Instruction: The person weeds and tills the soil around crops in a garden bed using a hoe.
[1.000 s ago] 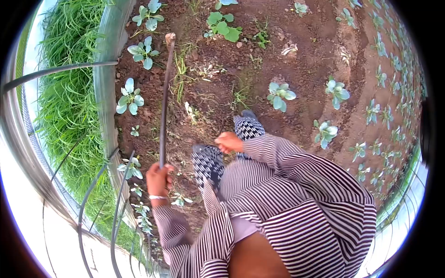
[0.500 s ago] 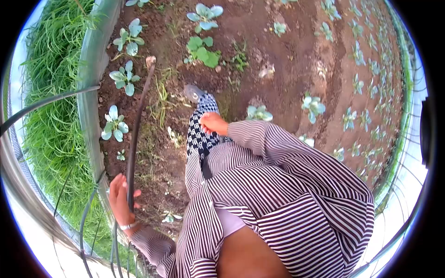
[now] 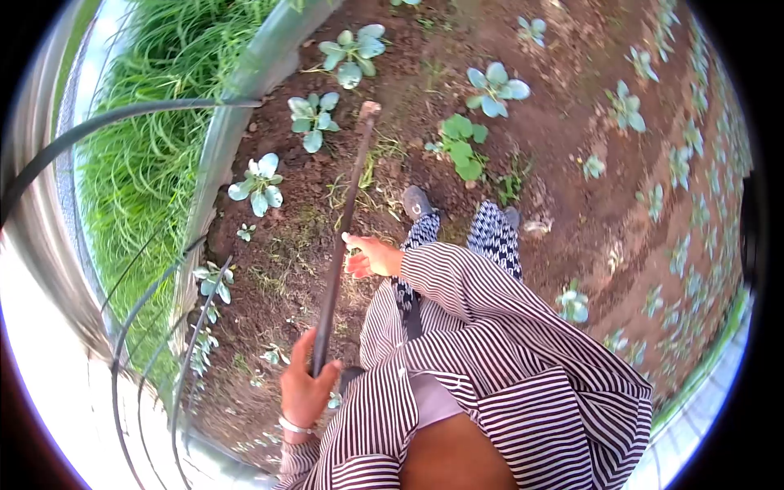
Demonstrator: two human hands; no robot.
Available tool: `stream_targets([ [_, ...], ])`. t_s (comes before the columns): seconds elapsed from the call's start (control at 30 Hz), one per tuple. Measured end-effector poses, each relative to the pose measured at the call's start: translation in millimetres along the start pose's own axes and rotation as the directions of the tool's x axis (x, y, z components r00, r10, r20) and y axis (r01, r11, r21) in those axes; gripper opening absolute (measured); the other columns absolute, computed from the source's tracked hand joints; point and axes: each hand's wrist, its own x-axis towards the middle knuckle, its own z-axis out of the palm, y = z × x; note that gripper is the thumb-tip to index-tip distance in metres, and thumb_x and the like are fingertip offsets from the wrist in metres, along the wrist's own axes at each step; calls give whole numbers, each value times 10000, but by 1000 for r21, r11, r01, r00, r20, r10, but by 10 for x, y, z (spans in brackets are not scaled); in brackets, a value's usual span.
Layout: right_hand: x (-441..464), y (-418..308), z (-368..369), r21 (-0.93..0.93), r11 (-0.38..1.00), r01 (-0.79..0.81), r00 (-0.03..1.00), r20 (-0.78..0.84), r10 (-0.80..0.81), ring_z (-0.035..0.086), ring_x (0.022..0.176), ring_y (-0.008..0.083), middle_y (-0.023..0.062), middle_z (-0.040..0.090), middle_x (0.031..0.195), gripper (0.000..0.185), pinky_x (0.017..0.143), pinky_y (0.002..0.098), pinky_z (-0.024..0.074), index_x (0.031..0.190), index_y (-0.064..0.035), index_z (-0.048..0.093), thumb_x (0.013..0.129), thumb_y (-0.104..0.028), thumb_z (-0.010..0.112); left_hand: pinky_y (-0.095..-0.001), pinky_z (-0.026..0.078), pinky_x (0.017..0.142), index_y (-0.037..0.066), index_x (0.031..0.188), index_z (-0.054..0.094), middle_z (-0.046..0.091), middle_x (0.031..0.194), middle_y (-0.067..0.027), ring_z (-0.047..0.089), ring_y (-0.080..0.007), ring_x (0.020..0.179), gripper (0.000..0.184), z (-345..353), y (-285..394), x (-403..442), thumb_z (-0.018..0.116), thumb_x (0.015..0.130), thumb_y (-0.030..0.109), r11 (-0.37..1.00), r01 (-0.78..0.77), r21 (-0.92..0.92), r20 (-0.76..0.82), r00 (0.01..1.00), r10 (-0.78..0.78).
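Note:
A long dark wooden handle slants across the bed, its far end capped by a pale, soil-coated lump. What kind of tool it is cannot be made out. My left hand, with a light band at the wrist, is curled round the near end, thumb on one side and fingers on the other. Beside the handle's middle, my right hand has its fingers stretched and partly apart, the fingertips at or very near the shaft. Grass and small weeds lie on the soil left of the handle.
Blue-green seedlings grow along the left edge, and a brighter leafy plant stands ahead of my feet. Plastic sheeting and a curved dark pipe border tall grass. Rows of seedlings run down the right.
The view has shifted, and both feet now show. My left hand has closed from a loose, spread pose round the handle. My right hand has opened from a fist and reached toward the shaft.

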Motion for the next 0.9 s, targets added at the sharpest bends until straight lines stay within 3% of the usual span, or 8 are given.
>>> stream_targets([
  [0.1,332,-141,-48,304,953,-4,1000,7,2,631,688,291,121,568,648,415,661,435,524,877,-44,453,789,-393,659,-257,494,507,8,1268,425,621,1016,-139,608,-135,603,604,373,-175,-135,673,719,59,984,-133,118,-72,987,142],
  [0.2,923,44,-518,432,902,10,999,-49,12,494,402,179,54,463,474,297,388,325,429,587,-85,420,796,-173,612,-296,505,645,7,1258,445,583,1126,-151,636,-199,787,612,814,-353,-364,663,686,27,997,75,-1,-84,994,-75],
  [0.27,839,370,-487,162,985,53,950,-311,0,375,360,124,3,393,468,267,351,298,332,616,-108,402,787,-139,604,-297,501,619,10,1229,480,595,1103,-142,622,-184,864,606,1197,-731,-590,688,661,53,950,233,-207,-167,949,-269],
  [0.33,683,593,-584,90,995,-32,930,-363,63,361,363,107,-13,369,470,240,354,284,321,625,-114,406,770,-108,597,-306,498,618,19,1202,510,614,1027,-140,621,-198,776,587,1822,-1270,-917,706,652,76,928,146,-344,-282,926,-250],
  [0.47,514,553,-694,-5,997,-80,922,-381,72,347,358,88,-20,377,503,252,343,268,311,618,-111,403,746,-106,621,-402,490,659,55,1033,579,624,866,-150,608,-322,751,385,2874,-1838,-1092,682,681,175,928,257,-271,-259,909,-327],
  [0.6,551,-40,-559,-148,984,99,940,-310,-141,359,359,93,-24,366,496,255,326,272,310,634,-100,408,744,-134,636,-493,447,576,59,938,506,589,686,-208,581,-414,643,273,3235,-1801,-327,610,729,201,918,351,-186,-103,922,-373],
  [0.8,1668,-837,-1000,-545,787,289,798,-316,-512,453,309,171,63,470,446,240,290,322,344,576,-6,473,740,-116,610,-506,458,623,41,901,515,598,725,-251,587,-444,699,273,3515,-1609,1184,611,728,228,867,349,-356,-147,895,-421],
  [0.9,1714,-476,-1502,-650,760,-21,720,-537,-439,473,320,208,80,474,445,198,289,350,367,603,9,496,735,-96,599,-494,473,673,16,940,530,599,791,-290,582,-461,788,321,3782,-1388,782,609,700,214,857,371,-358,-39,911,-411],
])
